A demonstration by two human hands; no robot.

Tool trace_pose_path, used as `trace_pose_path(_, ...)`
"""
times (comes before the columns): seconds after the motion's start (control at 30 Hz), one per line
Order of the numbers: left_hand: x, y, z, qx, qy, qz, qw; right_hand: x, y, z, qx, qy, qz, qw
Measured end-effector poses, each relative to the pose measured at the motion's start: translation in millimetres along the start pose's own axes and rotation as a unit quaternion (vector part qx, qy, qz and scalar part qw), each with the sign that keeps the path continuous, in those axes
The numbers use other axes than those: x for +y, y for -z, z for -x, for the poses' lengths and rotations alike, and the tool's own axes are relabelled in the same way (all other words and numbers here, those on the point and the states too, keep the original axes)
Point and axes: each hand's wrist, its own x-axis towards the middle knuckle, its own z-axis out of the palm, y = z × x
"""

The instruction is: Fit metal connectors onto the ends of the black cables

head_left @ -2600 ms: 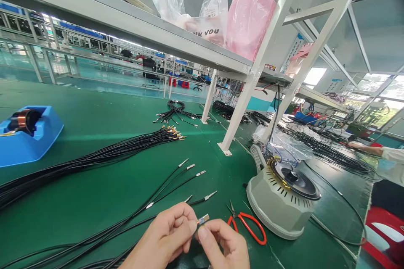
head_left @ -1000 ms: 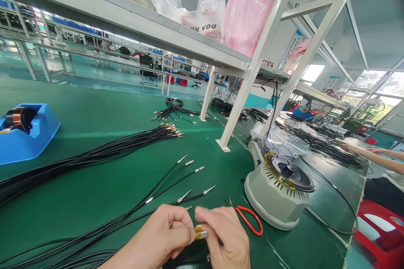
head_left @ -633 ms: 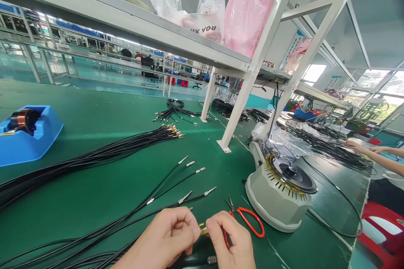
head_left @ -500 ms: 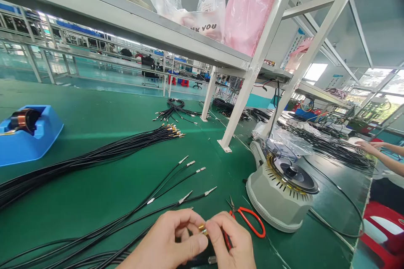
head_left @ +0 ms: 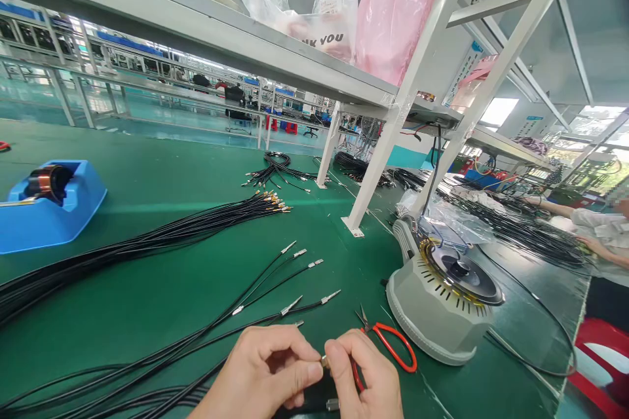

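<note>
My left hand (head_left: 275,366) and my right hand (head_left: 366,376) meet low in the middle of the head view. Thumb and forefinger of both are pinched on a small gold-coloured cable connector (head_left: 324,361), mostly covered by the fingertips. Red-handled scissors (head_left: 396,346) lie on the green table just behind my right hand, which partly hides them. Another small metal piece (head_left: 333,404) shows below, between the hands. Several loose black cables (head_left: 196,342) with silver ends run in from the left, passing behind and beside my left hand.
A bundle of black cables (head_left: 196,221) with gold tips lies beyond. At left stands a blue tape dispenser (head_left: 73,209); at right, a grey round machine (head_left: 437,314) with a black disc. White shelf posts (head_left: 376,170) rise from the table. A co-worker (head_left: 602,236) sits at far right.
The view has shifted slightly. My fingertips have come closer around the connector, so less of it shows. The co-worker at right has come further into view.
</note>
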Motion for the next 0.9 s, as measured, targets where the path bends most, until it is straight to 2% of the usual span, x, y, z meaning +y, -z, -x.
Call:
trace_pose_path(0.07,1,4.4,3,-0.010,-0.076,-0.122,0.990,0,0,0,-0.003,-0.001,0.002,1.000)
trace_pose_path(0.17,3,13.0,9,-0.049,-0.221,-0.308,0.924,0,0,1,-0.010,-0.008,0.002,1.000)
trace_pose_path(0.23,3,17.4,13,-0.061,-0.285,-0.370,0.882,0,1,0,-0.017,-0.016,-0.001,1.000)
trace_pose_path(0.3,3,18.5,16,-0.070,-0.313,-0.401,0.858,1,2,0,-0.023,-0.024,-0.001,0.999)
trace_pose_path(0.37,6,16.3,16,-0.081,-0.294,-0.422,0.854,2,2,0,-0.023,-0.033,-0.002,0.999)
trace_pose_path(0.4,8,14.5,16,-0.079,-0.261,-0.420,0.865,3,2,-1,-0.022,-0.037,-0.002,0.999)
trace_pose_path(0.53,20,10.4,11,-0.052,-0.026,-0.317,0.946,3,4,-3,-0.019,-0.052,-0.002,0.998)
trace_pose_path(0.63,23,14.5,7,-0.112,0.076,-0.244,0.960,1,6,-5,-0.010,-0.062,-0.003,0.998)
trace_pose_path(0.7,21,18.4,5,-0.132,0.087,-0.228,0.961,0,7,-6,-0.013,-0.066,-0.017,0.998)
trace_pose_path(0.9,12,25.2,-3,-0.117,0.049,-0.218,0.968,3,12,-7,-0.073,-0.049,-0.057,0.995)
